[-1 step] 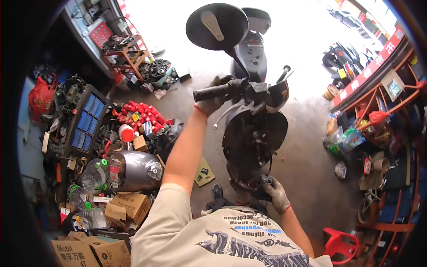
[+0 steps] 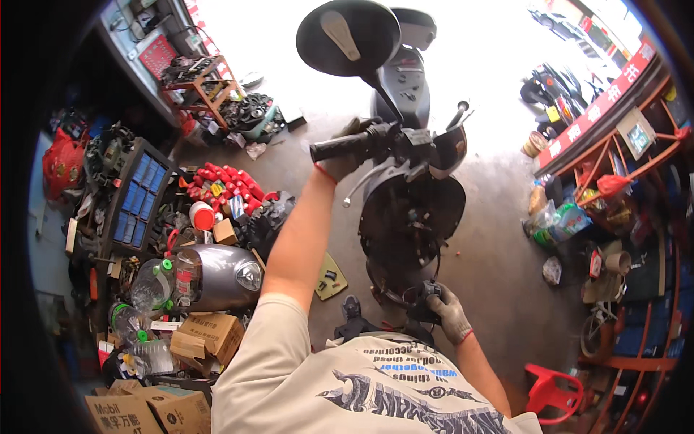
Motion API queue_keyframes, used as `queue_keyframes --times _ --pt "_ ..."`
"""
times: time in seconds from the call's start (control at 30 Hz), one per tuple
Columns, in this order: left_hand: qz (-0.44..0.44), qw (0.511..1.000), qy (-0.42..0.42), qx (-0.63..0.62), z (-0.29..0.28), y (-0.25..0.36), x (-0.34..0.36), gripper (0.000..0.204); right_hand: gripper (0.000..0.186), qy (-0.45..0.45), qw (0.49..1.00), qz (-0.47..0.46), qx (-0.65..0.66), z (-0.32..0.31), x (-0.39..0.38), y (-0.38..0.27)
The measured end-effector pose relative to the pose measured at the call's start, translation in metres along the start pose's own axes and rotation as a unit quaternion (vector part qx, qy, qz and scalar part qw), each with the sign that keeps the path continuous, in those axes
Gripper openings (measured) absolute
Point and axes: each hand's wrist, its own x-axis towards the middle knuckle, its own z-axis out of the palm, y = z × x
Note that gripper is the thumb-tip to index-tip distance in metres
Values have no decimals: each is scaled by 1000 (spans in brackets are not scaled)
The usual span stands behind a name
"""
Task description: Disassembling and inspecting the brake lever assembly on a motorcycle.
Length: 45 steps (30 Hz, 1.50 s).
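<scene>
My left hand (image 2: 345, 159), gloved, grips the scooter's handlebar (image 2: 332, 148) from beneath, near the rubber grip; its fingers are partly hidden. A silver lever (image 2: 361, 186) hangs below it, and a black mirror (image 2: 348, 40) rises above. My right hand (image 2: 450, 312), also gloved, is closed on a black part (image 2: 423, 295) low on the scooter, below the opened dark front body (image 2: 412, 217). I cannot tell exactly what that part is. The scooter's seat (image 2: 401, 94) lies beyond the handlebar.
Cluttered boxes (image 2: 210, 333), bottles, red containers (image 2: 224, 184) and a silver shell (image 2: 224, 278) line the left. A green board (image 2: 332, 286) lies on the floor. Orange shelving (image 2: 622, 173) stands at right, with a red chair (image 2: 553, 390) below it and parked scooters (image 2: 557, 94) outside.
The surroundings sit very slightly further left and higher in the view. Both hands keep their holds on the scooter.
</scene>
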Motion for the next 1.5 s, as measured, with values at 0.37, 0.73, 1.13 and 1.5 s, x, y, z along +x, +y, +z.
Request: queue_keyframes --times 0.37,0.73,1.13,1.5 --pt "-120 986 113 -21 19 22 27 32 63 74 980 -34 -183 -1 5 5" --pt "-222 951 60 -208 11 11 45 30 61 66 992 -29 -102 -14 -1 20" --pt "81 767 259 581 19 -143 -137 28 59 6 998 -1 -64 -34 1 11" --pt "-153 893 278 319 211 -236 -173 70 66 -41 985 -59 -154 -76 40 6"
